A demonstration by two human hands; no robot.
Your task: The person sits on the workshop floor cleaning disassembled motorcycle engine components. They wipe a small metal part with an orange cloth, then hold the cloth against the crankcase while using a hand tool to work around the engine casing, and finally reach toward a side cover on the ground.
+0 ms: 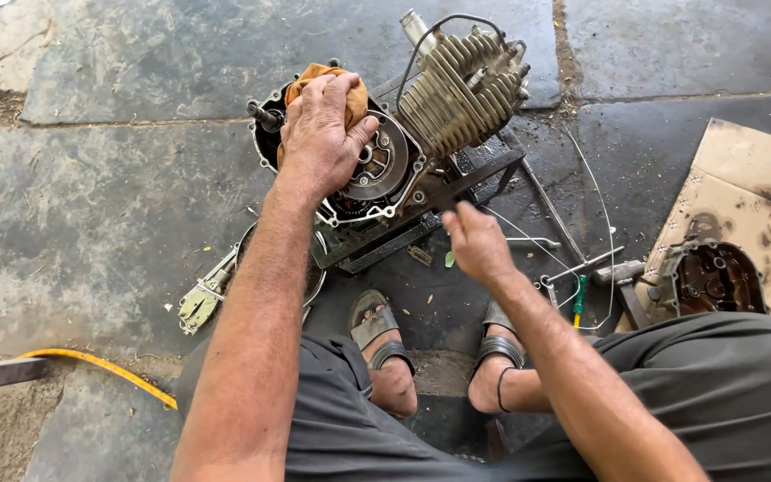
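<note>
Engine (403, 152) sits on a dark metal stand (421, 210) on the stone floor (100, 205), side cover off, round clutch parts exposed, finned cylinder (461, 89) pointing up-right. Left hand (323, 134) lies palm-down on the open side of the case, fingers curled over an orange rag (319, 78) and pressing it against the upper-left edge of the housing. Right hand (475, 241) hovers just in front of the stand's lower bar, fingers loosely bunched; cannot tell whether it holds anything. Round metal cover (314, 268) lies on the floor under the left forearm, a light-coloured bracket piece (203, 299) just beside it. Right of the stand: thin white wire (600, 223), a wrench (528, 241), a green-handled screwdriver (579, 299), a hammer (622, 277). Further right, a removed engine cover (716, 278) rests on a sheet of cardboard (751, 196). Yellow hose (91, 364) runs across the floor at lower left. Sandalled feet (385, 344) planted near the stand.
</note>
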